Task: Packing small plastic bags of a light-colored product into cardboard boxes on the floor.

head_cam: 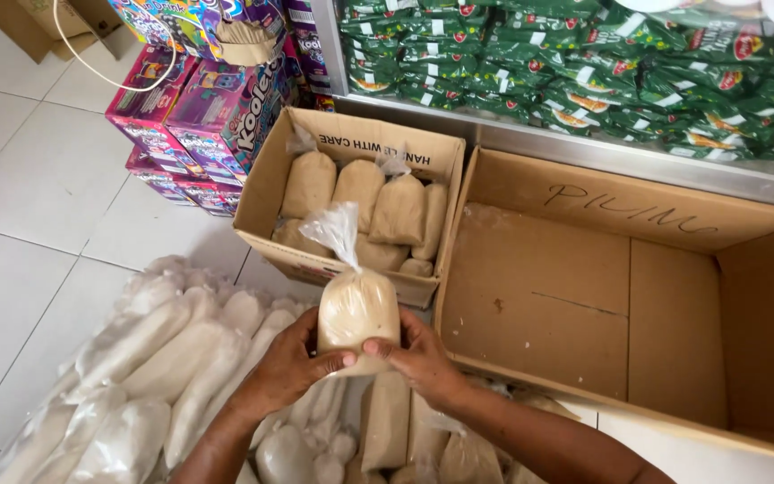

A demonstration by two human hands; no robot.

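**user1:** what's the person got on? any gloves or sleeves?

**user2:** nope, both forearms bare right to the bottom edge. left hand [290,363] and right hand [420,358] bare too, no gloves, no rings or watch I can spot.

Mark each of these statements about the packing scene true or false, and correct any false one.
1. Both hands hold one clear bag of tan powder. True: the left hand and the right hand grip its lower part.
2. The large cardboard box on the right is full of bags. False: its inside is bare cardboard.
3. The small cardboard box already contains several tan bags. True.
4. The bag in the hands has a loose twisted top pointing up. True.
5. The white bags on the floor are stacked inside a crate. False: they lie in a loose heap on the tiles.
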